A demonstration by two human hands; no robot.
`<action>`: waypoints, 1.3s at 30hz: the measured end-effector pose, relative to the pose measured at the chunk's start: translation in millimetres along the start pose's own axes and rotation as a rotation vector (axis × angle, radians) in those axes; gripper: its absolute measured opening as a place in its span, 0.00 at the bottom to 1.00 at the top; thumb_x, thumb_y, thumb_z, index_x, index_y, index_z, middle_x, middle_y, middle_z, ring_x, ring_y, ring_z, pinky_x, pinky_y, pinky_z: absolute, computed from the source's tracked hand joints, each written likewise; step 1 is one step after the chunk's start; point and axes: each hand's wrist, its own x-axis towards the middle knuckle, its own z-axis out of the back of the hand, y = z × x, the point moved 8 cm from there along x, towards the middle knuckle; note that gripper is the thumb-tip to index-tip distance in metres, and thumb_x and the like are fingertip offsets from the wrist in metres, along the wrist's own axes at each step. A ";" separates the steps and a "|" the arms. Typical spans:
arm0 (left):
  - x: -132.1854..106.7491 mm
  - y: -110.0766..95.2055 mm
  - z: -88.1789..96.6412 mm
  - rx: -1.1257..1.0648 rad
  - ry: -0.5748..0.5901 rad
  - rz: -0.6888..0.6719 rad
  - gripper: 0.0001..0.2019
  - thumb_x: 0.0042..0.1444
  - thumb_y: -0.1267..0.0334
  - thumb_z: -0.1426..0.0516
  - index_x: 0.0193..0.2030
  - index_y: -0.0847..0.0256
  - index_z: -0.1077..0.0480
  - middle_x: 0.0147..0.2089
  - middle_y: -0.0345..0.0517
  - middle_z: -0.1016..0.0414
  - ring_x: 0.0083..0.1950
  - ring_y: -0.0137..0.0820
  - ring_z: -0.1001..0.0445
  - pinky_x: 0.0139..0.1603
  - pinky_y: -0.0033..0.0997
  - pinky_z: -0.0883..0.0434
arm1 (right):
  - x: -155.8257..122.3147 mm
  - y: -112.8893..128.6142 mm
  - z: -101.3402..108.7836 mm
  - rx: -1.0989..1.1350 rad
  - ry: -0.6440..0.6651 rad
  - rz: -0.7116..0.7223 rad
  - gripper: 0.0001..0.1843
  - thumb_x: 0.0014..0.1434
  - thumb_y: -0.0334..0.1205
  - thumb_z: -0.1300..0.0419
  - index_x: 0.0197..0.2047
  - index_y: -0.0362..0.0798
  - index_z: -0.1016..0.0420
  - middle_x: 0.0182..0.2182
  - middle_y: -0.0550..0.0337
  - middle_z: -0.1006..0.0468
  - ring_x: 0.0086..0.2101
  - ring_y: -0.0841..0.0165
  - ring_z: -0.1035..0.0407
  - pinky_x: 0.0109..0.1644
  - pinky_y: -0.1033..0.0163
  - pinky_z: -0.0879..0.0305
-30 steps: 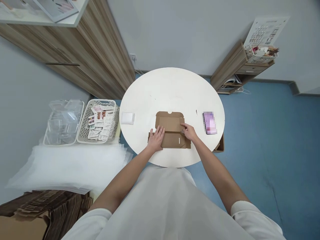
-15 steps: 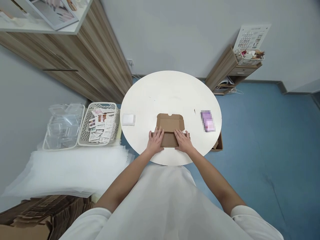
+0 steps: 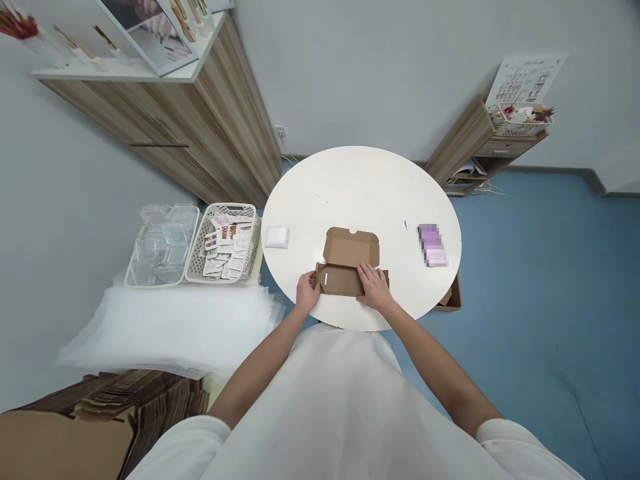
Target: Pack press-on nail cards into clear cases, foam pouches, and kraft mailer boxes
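Observation:
A brown cardboard box (image 3: 340, 279) lies near the front edge of the round white table (image 3: 345, 187), its lid (image 3: 351, 249) laid open toward the far side. My left hand (image 3: 308, 291) is closed at the box's left end, with its fingers on the side flap. My right hand (image 3: 374, 285) lies across the right part of the box with its fingers stretched out. A small white slot or mark shows on the left part of the base.
On the table are a white packet (image 3: 277, 237) at left and a blurred purple stack (image 3: 433, 245) at right. Left of it stand a basket of printed cards (image 3: 227, 248) and a basket of clear plastic containers (image 3: 165, 243). White sheets (image 3: 180, 327) and folded cardboard (image 3: 70, 433) lie nearer.
My left hand has gone from lying flat on the box to its left end, uncovering the base there. My right hand stays on the box. The camera view has turned slightly left.

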 end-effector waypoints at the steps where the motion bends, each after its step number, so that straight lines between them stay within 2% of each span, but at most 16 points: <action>1: -0.8 -3.2 -1.1 -0.027 0.006 0.001 0.17 0.48 0.70 0.48 0.47 0.63 0.36 0.42 0.50 0.33 0.40 0.31 0.30 0.39 0.32 0.30 | 0.3 1.3 -0.6 0.003 0.001 0.000 0.49 0.43 0.44 0.40 0.63 0.44 0.62 0.62 0.50 0.54 0.60 0.56 0.61 0.61 0.47 0.64; 4: -7.0 -16.9 -6.3 -0.014 0.042 -0.037 0.19 0.47 0.65 0.45 0.48 0.62 0.37 0.41 0.48 0.34 0.41 0.31 0.31 0.40 0.33 0.31 | 1.6 6.1 -1.9 0.008 0.007 0.014 0.50 0.42 0.45 0.39 0.63 0.44 0.61 0.62 0.49 0.54 0.60 0.56 0.60 0.60 0.47 0.64; 8: -12.6 -30.1 -11.8 0.084 0.060 -0.085 0.22 0.44 0.58 0.41 0.47 0.62 0.38 0.45 0.50 0.38 0.46 0.35 0.34 0.46 0.37 0.34 | 2.0 10.6 -0.4 0.016 -0.008 0.015 0.51 0.41 0.46 0.38 0.63 0.44 0.61 0.62 0.49 0.55 0.60 0.56 0.61 0.60 0.47 0.62; 11: -7.5 -29.8 -11.3 0.123 0.060 -0.086 0.13 0.50 0.62 0.47 0.44 0.62 0.37 0.44 0.50 0.37 0.43 0.32 0.33 0.45 0.36 0.34 | 0.3 12.8 0.8 0.025 -0.009 0.022 0.53 0.40 0.45 0.37 0.63 0.44 0.62 0.62 0.48 0.55 0.60 0.55 0.61 0.60 0.48 0.62; 14: 1.5 -24.1 -9.7 0.152 0.080 -0.056 0.09 0.50 0.67 0.48 0.40 0.61 0.38 0.41 0.47 0.35 0.37 0.30 0.32 0.40 0.33 0.34 | -2.0 15.0 2.2 0.031 -0.010 0.040 0.54 0.39 0.46 0.36 0.63 0.45 0.63 0.62 0.48 0.55 0.60 0.55 0.60 0.60 0.48 0.61; 21: 8.6 -13.1 -9.7 0.147 0.146 0.021 0.11 0.47 0.68 0.47 0.38 0.60 0.43 0.35 0.41 0.34 0.29 0.25 0.34 0.33 0.27 0.37 | -3.1 17.1 2.1 0.010 0.000 0.062 0.57 0.37 0.49 0.35 0.63 0.45 0.65 0.62 0.48 0.56 0.60 0.55 0.62 0.60 0.49 0.58; 25: 11.5 -9.5 -9.4 0.185 0.162 0.043 0.14 0.44 0.72 0.47 0.39 0.59 0.44 0.31 0.39 0.35 0.29 0.26 0.34 0.31 0.26 0.38 | -1.9 19.1 -0.1 -0.002 0.016 0.085 0.60 0.36 0.50 0.35 0.64 0.46 0.68 0.63 0.49 0.58 0.61 0.55 0.63 0.60 0.49 0.58; 29: 14.0 -12.0 -14.2 0.281 0.175 -0.001 0.15 0.43 0.75 0.48 0.38 0.58 0.44 0.29 0.39 0.35 0.31 0.29 0.34 0.31 0.28 0.39 | -2.4 22.0 -1.0 -0.022 0.021 0.082 0.60 0.37 0.51 0.36 0.64 0.46 0.69 0.63 0.49 0.61 0.61 0.54 0.65 0.60 0.49 0.59; 33: 10.1 -16.6 -14.6 0.271 0.151 -0.100 0.14 0.46 0.73 0.49 0.42 0.59 0.43 0.35 0.43 0.35 0.35 0.31 0.33 0.35 0.30 0.37 | -4.6 21.7 1.0 -0.035 0.011 0.047 0.58 0.38 0.50 0.36 0.64 0.45 0.69 0.63 0.49 0.61 0.61 0.54 0.65 0.60 0.48 0.59; 35: 5.9 -21.8 -13.4 0.214 0.192 -0.196 0.18 0.49 0.67 0.47 0.48 0.60 0.45 0.42 0.47 0.36 0.37 0.31 0.33 0.37 0.32 0.35 | -6.0 19.6 2.3 -0.035 0.010 0.030 0.59 0.38 0.49 0.36 0.64 0.45 0.69 0.63 0.49 0.61 0.61 0.54 0.65 0.61 0.48 0.60; 36: 3.5 -25.2 -13.3 0.197 0.236 -0.251 0.24 0.48 0.63 0.45 0.52 0.59 0.47 0.46 0.49 0.38 0.39 0.31 0.33 0.39 0.33 0.34 | -6.5 18.8 2.8 -0.034 0.012 0.027 0.59 0.38 0.49 0.36 0.64 0.45 0.69 0.63 0.49 0.61 0.61 0.54 0.65 0.61 0.48 0.60; 39: -1.1 -33.2 -15.2 0.257 0.395 -0.368 0.46 0.37 0.52 0.38 0.61 0.56 0.57 0.54 0.53 0.46 0.47 0.39 0.34 0.43 0.38 0.34 | -6.8 17.6 3.3 -0.024 0.027 0.030 0.59 0.38 0.48 0.36 0.64 0.46 0.70 0.63 0.49 0.62 0.61 0.54 0.66 0.61 0.47 0.61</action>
